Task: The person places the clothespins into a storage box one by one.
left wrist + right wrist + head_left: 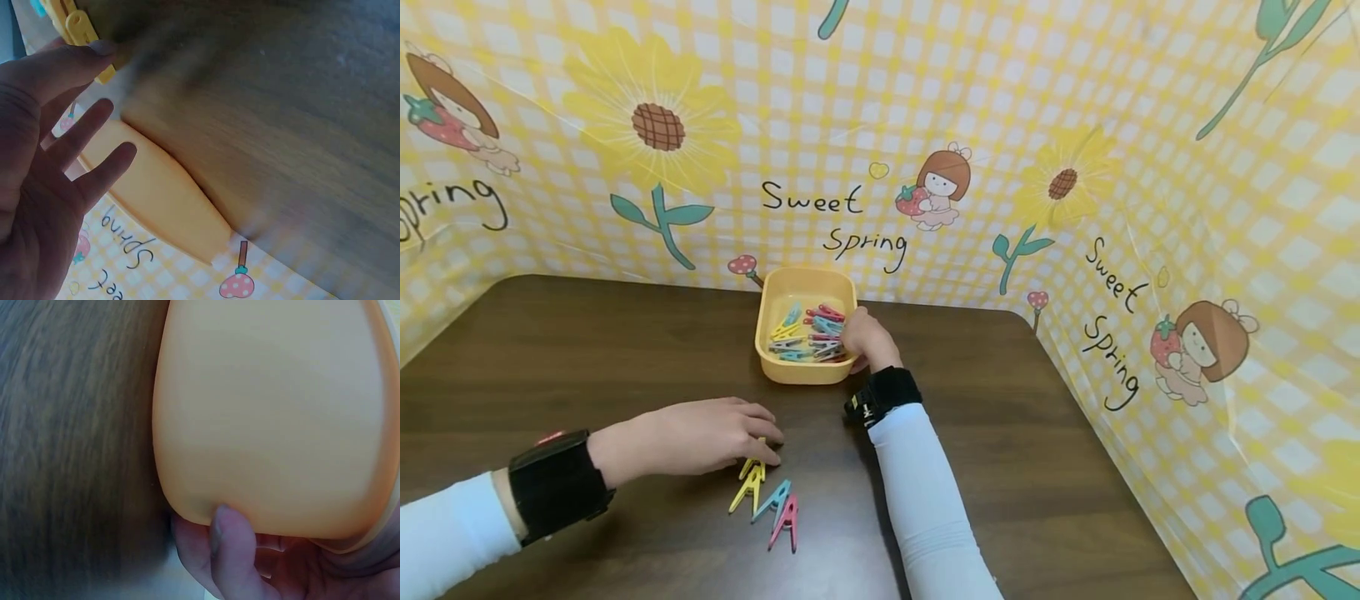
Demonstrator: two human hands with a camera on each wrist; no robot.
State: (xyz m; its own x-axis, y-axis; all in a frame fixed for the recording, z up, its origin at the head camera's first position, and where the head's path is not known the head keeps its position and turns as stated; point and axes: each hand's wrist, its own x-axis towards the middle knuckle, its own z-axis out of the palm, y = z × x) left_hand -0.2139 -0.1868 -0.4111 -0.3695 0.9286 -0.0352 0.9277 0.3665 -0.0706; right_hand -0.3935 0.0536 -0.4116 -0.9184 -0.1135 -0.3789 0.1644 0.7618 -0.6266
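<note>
My left hand [700,433] is over the near-middle of the table, its thumb and index finger pinching a yellow clothespin [80,28]; the other fingers are spread. Just in front of it stand a second yellow clothespin [749,490], a blue clothespin [775,498] and a pink clothespin [787,523], forming a slanting row. At the back, my right hand [871,337] grips the right side of a yellow plastic bin [805,373]. In the right wrist view, its thumb presses the bin's wall [269,412] near the bottom corner. Several mixed clothespins [820,329] lie inside the bin.
Brown wood-grain table [625,350] lies under everything. A yellow checked cloth [820,125] with flowers and lettering rises behind the table and along both sides. Each wrist wears a black band [559,485].
</note>
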